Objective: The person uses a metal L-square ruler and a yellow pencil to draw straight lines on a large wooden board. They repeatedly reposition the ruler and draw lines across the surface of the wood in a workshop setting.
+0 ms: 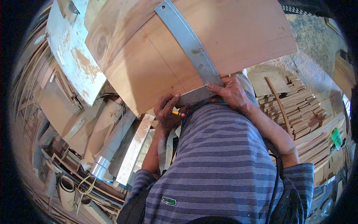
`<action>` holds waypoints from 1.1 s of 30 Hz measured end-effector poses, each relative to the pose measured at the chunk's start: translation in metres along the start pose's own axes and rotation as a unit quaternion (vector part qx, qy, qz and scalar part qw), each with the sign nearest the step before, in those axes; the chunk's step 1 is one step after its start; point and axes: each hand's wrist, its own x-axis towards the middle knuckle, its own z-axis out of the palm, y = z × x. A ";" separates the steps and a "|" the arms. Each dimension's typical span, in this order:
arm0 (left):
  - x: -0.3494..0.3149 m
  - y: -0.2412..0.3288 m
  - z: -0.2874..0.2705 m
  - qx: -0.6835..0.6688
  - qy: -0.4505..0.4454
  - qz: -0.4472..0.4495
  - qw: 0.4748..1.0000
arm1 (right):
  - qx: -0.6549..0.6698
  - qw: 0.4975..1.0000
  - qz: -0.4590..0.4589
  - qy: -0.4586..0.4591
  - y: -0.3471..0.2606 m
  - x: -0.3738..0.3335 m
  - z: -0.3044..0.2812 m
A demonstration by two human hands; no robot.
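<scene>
A metal framing square (192, 44) lies on a sheet of plywood (156, 61), its long blade running away from me. The short leg hangs along the near edge of the sheet. At the square's corner, my right hand (232, 93) grips the metal with the thumb on top; its other fingers are partly hidden. My left hand (166, 111) is closed at the other end of the short leg, thumb and fingertips against it. A yellow pencil (176, 112) sticks out of that hand. A thin straight line crosses the plywood left of the blade.
Several stacked wood strips (298, 108) lie at the right, with a green bottle-like object (336, 139) beyond. To the left are a pale worn board (74, 52), a shiny metal cylinder (100, 167), a white-edged plank (135, 149) and rolled sheets (67, 190).
</scene>
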 end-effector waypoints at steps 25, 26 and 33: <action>-0.001 0.003 -0.001 -0.011 -0.001 -0.027 1.000 | 0.074 0.995 -0.053 -0.031 0.011 0.009 0.002; -0.001 0.002 -0.002 -0.024 -0.010 -0.031 0.999 | 0.092 0.994 -0.041 -0.029 0.008 0.007 0.003; 0.000 0.005 -0.004 -0.013 -0.018 -0.024 0.999 | 0.091 0.995 -0.003 -0.044 -0.010 0.001 0.002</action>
